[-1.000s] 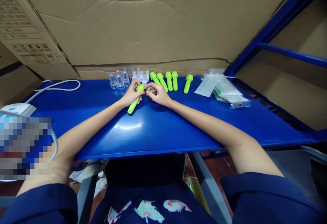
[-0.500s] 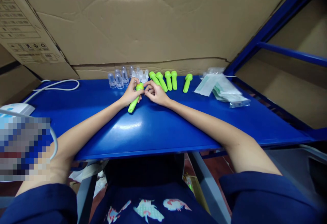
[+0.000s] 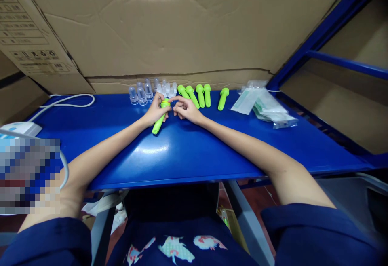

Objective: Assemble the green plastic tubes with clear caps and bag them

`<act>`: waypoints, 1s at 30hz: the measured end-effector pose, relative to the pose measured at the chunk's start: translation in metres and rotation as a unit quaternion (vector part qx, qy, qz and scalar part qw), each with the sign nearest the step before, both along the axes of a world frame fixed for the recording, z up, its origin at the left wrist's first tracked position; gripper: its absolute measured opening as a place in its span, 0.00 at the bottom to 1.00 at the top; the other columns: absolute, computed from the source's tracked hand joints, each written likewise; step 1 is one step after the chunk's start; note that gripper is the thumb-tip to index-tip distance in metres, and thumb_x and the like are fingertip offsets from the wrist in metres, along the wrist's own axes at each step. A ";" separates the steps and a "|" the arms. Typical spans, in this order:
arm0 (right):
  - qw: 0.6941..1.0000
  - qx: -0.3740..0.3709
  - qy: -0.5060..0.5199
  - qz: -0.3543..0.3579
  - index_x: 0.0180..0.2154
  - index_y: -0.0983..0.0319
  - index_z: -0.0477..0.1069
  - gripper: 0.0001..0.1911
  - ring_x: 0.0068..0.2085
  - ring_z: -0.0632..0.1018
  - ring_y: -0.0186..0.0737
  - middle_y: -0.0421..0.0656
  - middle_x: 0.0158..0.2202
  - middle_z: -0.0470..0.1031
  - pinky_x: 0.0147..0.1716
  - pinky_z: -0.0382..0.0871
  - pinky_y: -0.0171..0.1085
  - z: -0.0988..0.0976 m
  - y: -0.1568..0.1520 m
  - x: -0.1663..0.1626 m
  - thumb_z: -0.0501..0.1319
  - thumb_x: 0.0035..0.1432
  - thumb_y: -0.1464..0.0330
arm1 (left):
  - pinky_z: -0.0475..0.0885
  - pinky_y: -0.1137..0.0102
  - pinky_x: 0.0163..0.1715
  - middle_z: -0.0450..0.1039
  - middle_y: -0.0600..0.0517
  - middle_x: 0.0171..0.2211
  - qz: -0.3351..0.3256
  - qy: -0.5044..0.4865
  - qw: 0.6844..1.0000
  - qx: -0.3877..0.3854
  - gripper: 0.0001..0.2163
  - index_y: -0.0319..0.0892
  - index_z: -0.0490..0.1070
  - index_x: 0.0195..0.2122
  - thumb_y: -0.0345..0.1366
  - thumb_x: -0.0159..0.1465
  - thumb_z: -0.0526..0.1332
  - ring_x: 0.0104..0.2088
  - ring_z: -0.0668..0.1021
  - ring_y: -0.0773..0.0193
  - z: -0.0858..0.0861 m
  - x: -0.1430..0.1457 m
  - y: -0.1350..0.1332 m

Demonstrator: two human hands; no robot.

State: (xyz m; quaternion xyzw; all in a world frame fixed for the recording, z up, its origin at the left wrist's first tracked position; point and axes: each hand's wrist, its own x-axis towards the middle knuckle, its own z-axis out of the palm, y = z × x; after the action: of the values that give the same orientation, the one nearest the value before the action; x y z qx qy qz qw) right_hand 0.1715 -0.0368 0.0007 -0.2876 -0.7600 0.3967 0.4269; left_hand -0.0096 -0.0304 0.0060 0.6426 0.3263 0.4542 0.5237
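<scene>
Clear, domed plastic cups (image 3: 141,96) stand beyond the left fingers, leftward. The left hand (image 3: 155,111) pinches a lime-green, club-shaped plastic handle (image 3: 158,125) near its head. There the right hand (image 3: 187,110) points its index finger, others curled; contact unclear. Matching lime-green handles (image 3: 200,95) lie beyond those fingers, rightward.

A: What stands behind the table (image 3: 194,153)?
B: A wall (image 3: 182,27) of creased brown cardboard, with an uneven seam low down. On the left, a panel (image 3: 26,23) carries printed boxes and symbols.
A: And on the right?
B: A slanting blue frame (image 3: 323,30) with a bar (image 3: 345,63) across, brown board (image 3: 330,104) beyond.
A: The floor (image 3: 260,204)?
B: Reddish, beside a grey leg (image 3: 245,215).
A: Any light?
B: A white glare (image 3: 153,148) on the table's glossy blue top.
</scene>
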 end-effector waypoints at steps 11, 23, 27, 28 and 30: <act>0.999 -0.037 0.022 0.005 0.44 0.62 0.68 0.11 0.16 0.67 0.26 0.32 0.22 0.73 0.16 0.61 0.27 0.004 0.001 0.002 0.59 0.59 0.65 | 0.63 0.80 0.13 0.68 0.64 0.31 -0.009 0.005 1.000 0.009 0.25 0.48 0.49 0.39 0.34 0.53 0.68 0.14 0.71 0.77 0.000 0.001 -0.001; 0.996 -0.064 0.037 -0.048 0.44 0.57 0.58 0.20 0.17 0.70 0.26 0.31 0.27 0.71 0.12 0.58 0.27 -0.009 0.012 -0.004 0.59 0.65 0.50 | 0.75 0.75 0.22 0.71 0.50 0.49 -0.016 -0.030 0.999 0.020 0.16 0.45 0.58 0.44 0.37 0.58 0.62 0.30 0.80 0.70 0.001 0.002 0.002; 0.994 -0.076 0.038 -0.065 0.46 0.58 0.58 0.20 0.18 0.71 0.26 0.33 0.31 0.70 0.11 0.58 0.27 -0.009 0.014 -0.003 0.60 0.65 0.51 | 0.80 0.70 0.34 0.65 0.48 0.58 -0.004 -0.029 0.998 0.061 0.24 0.47 0.59 0.49 0.38 0.55 0.70 0.39 0.81 0.67 -0.001 0.002 0.003; 0.994 -0.075 0.039 -0.068 0.47 0.58 0.58 0.21 0.19 0.71 0.26 0.33 0.32 0.70 0.11 0.58 0.27 -0.009 0.014 -0.003 0.61 0.65 0.51 | 0.80 0.69 0.37 0.65 0.48 0.58 -0.005 -0.036 0.997 0.065 0.27 0.48 0.58 0.50 0.38 0.54 0.71 0.40 0.82 0.67 -0.003 0.003 0.003; 0.994 -0.071 0.039 -0.072 0.48 0.57 0.58 0.22 0.20 0.71 0.25 0.34 0.34 0.70 0.11 0.58 0.27 -0.009 0.013 -0.004 0.62 0.64 0.52 | 0.80 0.67 0.40 0.65 0.48 0.57 -0.011 -0.050 0.996 0.066 0.31 0.50 0.55 0.51 0.40 0.53 0.74 0.41 0.82 0.66 -0.006 0.003 0.003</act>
State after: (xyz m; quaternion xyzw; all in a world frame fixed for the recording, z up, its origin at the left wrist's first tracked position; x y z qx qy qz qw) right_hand 0.1676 -0.0235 -0.0080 -0.3556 -0.6897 0.4289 0.4626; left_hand -0.0064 -0.0271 0.0002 0.6555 0.2619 0.5010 0.5008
